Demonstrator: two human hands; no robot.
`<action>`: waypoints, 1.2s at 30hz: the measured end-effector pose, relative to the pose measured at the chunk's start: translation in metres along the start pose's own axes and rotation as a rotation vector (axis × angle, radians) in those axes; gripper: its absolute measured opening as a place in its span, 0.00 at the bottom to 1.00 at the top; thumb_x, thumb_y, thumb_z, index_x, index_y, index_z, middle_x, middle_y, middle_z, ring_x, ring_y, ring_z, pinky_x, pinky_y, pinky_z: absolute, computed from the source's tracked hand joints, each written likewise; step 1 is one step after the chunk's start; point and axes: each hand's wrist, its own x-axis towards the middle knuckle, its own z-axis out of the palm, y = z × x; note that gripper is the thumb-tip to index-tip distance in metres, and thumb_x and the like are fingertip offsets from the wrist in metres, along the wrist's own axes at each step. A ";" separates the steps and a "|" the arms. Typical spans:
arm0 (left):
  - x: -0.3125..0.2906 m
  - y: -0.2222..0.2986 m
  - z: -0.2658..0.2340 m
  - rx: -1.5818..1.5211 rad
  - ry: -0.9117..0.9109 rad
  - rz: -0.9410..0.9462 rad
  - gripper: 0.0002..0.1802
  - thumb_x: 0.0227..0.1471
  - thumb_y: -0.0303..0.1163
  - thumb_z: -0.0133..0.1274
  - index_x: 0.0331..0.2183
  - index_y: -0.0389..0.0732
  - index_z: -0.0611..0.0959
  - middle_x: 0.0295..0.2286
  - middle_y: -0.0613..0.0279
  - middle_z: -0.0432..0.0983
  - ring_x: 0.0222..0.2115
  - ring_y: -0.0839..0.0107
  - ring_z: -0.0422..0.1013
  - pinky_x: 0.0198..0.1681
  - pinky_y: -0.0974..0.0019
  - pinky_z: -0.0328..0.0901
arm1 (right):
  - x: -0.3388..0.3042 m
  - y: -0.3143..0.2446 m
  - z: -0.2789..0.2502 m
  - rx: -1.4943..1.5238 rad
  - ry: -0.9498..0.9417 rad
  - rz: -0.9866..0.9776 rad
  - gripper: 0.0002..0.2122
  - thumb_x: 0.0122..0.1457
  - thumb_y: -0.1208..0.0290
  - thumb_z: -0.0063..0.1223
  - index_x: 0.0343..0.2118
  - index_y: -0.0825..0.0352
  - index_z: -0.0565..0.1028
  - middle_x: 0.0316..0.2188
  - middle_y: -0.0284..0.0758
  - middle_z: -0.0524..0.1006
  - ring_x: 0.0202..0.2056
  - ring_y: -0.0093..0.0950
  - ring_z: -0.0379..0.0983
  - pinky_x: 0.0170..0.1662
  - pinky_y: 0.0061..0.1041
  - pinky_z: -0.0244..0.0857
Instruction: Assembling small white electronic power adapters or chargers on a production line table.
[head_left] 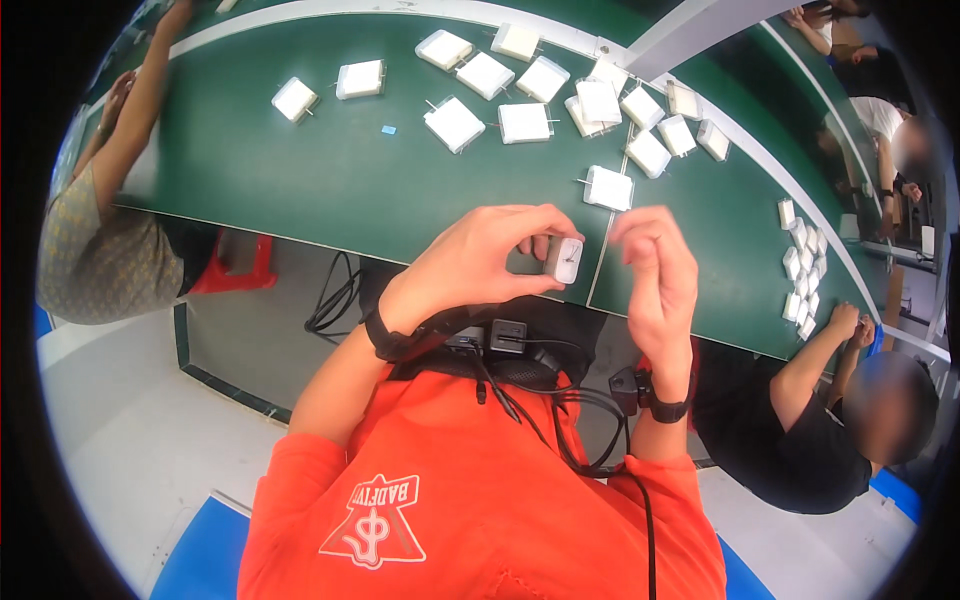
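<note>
My left hand is closed around a small white block-shaped part, gripping it between thumb and fingers. One end of that part faces me, with a thin dark wire or pin at its middle. Just to the right, apart from the part, my right hand is raised with its fingers curled in toward the thumb. Its fingertips are blurred, and whatever they may hold cannot be made out. Beyond my hands, the nearest loose piece is a white block with thin metal pins, lying flat on the green table.
Several similar white blocks lie scattered across the far side, some overlapping. A small blue piece lies among them. More small white blocks cluster at the right, beside a co-worker in black. Another person's arm reaches in at left.
</note>
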 end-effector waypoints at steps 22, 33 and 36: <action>-0.001 0.004 0.000 -0.010 0.011 -0.037 0.37 0.49 0.26 0.77 0.58 0.40 0.77 0.40 0.61 0.88 0.35 0.66 0.81 0.41 0.63 0.75 | 0.004 -0.020 0.024 -0.070 -0.186 0.347 0.05 0.61 0.81 0.65 0.39 0.71 0.81 0.26 0.29 0.77 0.24 0.13 0.61 0.28 0.21 0.58; -0.003 0.000 0.002 -0.068 0.029 -0.024 0.33 0.48 0.25 0.78 0.53 0.41 0.78 0.36 0.61 0.85 0.35 0.67 0.81 0.44 0.63 0.76 | 0.014 -0.006 0.017 0.171 -0.252 0.570 0.03 0.68 0.80 0.65 0.40 0.70 0.80 0.22 0.16 0.57 0.26 0.09 0.53 0.30 0.17 0.53; -0.003 0.000 0.001 -0.041 0.024 0.006 0.29 0.48 0.24 0.77 0.52 0.41 0.83 0.35 0.62 0.84 0.35 0.68 0.81 0.44 0.63 0.76 | 0.011 0.000 0.016 0.231 -0.263 0.592 0.05 0.67 0.80 0.65 0.43 0.69 0.79 0.25 0.17 0.56 0.27 0.10 0.52 0.31 0.17 0.51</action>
